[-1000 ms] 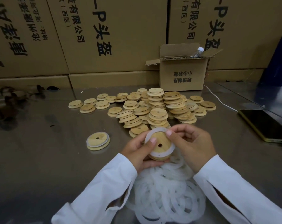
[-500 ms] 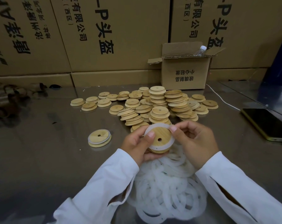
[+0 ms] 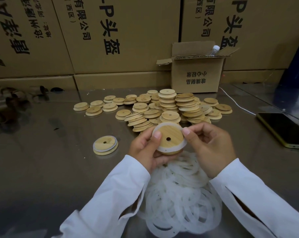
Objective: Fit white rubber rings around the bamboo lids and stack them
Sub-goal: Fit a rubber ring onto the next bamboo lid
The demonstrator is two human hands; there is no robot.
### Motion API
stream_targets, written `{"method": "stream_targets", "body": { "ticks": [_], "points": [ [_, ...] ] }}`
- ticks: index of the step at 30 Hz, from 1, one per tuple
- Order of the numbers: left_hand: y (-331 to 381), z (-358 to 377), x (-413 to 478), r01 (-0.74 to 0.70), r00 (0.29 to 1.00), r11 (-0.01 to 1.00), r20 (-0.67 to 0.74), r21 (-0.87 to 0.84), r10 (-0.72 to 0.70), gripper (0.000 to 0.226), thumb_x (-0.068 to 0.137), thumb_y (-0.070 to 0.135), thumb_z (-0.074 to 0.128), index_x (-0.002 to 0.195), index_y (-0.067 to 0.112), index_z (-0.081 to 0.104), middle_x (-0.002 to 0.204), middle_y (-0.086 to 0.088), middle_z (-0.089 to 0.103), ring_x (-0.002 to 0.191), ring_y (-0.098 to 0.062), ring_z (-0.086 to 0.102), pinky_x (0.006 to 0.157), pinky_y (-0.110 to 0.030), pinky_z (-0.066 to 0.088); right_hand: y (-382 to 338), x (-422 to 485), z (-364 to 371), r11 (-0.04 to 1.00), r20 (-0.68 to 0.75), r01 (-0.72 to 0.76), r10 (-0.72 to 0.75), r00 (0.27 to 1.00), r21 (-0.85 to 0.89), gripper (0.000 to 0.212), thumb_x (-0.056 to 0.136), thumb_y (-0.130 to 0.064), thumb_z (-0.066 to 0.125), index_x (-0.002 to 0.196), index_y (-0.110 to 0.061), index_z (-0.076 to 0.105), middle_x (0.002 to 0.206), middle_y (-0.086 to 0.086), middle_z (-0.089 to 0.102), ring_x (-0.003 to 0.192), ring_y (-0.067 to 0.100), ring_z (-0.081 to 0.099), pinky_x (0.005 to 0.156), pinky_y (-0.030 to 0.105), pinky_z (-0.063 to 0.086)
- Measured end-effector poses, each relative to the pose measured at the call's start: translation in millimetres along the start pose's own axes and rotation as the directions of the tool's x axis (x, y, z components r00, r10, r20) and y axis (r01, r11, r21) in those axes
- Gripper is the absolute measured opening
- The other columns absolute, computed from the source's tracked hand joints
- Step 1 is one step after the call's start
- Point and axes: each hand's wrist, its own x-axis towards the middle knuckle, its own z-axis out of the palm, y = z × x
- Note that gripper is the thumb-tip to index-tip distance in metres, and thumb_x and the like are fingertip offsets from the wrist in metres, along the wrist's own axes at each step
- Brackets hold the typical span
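Gripping bamboo lid [image 3: 173,134], left hand [image 3: 144,149] and right hand [image 3: 212,148] seemingly pinch ring [image 3: 170,149].

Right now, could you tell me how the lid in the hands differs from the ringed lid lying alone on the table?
The held lid is gripped by the left hand and tilted; the lone lid lies flat on the table. The held lid's ring is pinched by the right hand; the lone lid's ring is untouched. Both are holed bamboo discs.

Bamboo lid [image 3: 169,140], centre hole, raised, tilted; white rubber ring [image 3: 170,149] partly seated round it. Ringed lid [image 3: 105,145] flat at 9 o'clock. Bare lids [image 3: 171,107] stacked, scattered at 12. Loose rings [image 3: 179,194] heaped at 6.
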Motion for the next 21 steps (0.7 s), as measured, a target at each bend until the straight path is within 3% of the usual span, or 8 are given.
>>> {"method": "stream_targets", "body": {
  "ticks": [6, 9, 12, 14, 17, 21],
  "points": [
    [-1, 0, -1, 0.025, 1.0, 0.996, 0.01, -0.083, -0.024, 0.031, 0.079, 0.028, 0.05, 0.104, 0.013, 0.062, 0.092, -0.013, 0.072, 0.082, -0.033, 0.07, 0.063, -0.031, 0.057, -4, -3, 4, 0.998, -0.025, 0.03, -0.029, 0.999, 0.051, 0.01, 0.079, -0.012, 0.067, 0.07, -0.016, 0.066, 0.07, 0.0, 0.067, 0.067, 0.012, 0.061, 0.064, 0.014, 0.049],
    [-1, 0, 0, 0.002, 1.0, 0.994, 0.001, -0.109, -0.002, 0.033, 0.079, 0.029, 0.05, 0.106, 0.014, 0.061, 0.094, -0.01, 0.073, 0.087, -0.028, 0.07, 0.067, -0.031, 0.057, -5, -7, 8, 0.995, -0.015, 0.011, -0.01, 1.0, 0.102, 0.006, 0.075, -0.025, 0.069, 0.075, -0.02, 0.068, 0.072, 0.001, 0.069, 0.074, 0.018, 0.065, 0.07, 0.021, 0.054],
    [1, -1, 3, -0.004, 0.999, 0.979, -0.039, -0.206, -0.004, 0.038, 0.076, 0.028, 0.051, 0.11, 0.012, 0.059, 0.105, -0.015, 0.069, 0.098, -0.031, 0.067, 0.074, -0.037, 0.058, -4, -14, 13, 0.994, 0.002, 0.0, -0.001, 1.0, 0.107, 0.024, 0.065, -0.038, 0.068, 0.083, -0.021, 0.068, 0.075, 0.002, 0.07, 0.075, 0.019, 0.066, 0.074, 0.027, 0.055],
    [2, -2, 4, 0.023, 0.998, 0.966, -0.044, -0.259, -0.036, 0.044, 0.076, 0.027, 0.051, 0.115, 0.009, 0.057, 0.112, -0.019, 0.066, 0.103, -0.035, 0.064, 0.079, -0.04, 0.057, -2, -16, 16, 0.996, -0.025, 0.01, -0.008, 1.0, 0.094, 0.02, 0.069, -0.033, 0.07, 0.084, -0.02, 0.069, 0.076, 0.003, 0.07, 0.076, 0.018, 0.066, 0.074, 0.027, 0.055],
    [0, -1, 4, 0.045, 0.999, 0.972, -0.005, -0.23, -0.048, 0.04, 0.074, 0.024, 0.053, 0.112, 0.01, 0.059, 0.102, -0.014, 0.07, 0.094, -0.029, 0.068, 0.076, -0.037, 0.057, 1, -14, 13, 0.996, -0.095, 0.043, -0.036, 0.995, 0.078, 0.006, 0.076, -0.022, 0.07, 0.079, -0.026, 0.069, 0.078, -0.003, 0.07, 0.076, 0.014, 0.065, 0.072, 0.021, 0.053],
    [-5, 1, 2, 0.039, 0.999, 0.983, 0.012, -0.181, -0.037, 0.042, 0.065, 0.008, 0.061, 0.107, 0.008, 0.059, 0.09, -0.012, 0.072, 0.084, -0.025, 0.07, 0.071, -0.035, 0.058, 3, -9, 9, 0.997, -0.151, 0.039, -0.028, 0.988, 0.071, 0.016, 0.079, -0.015, 0.067, 0.072, -0.029, 0.068, 0.075, -0.008, 0.069, 0.073, 0.01, 0.063, 0.07, 0.016, 0.05]
  ]
}}
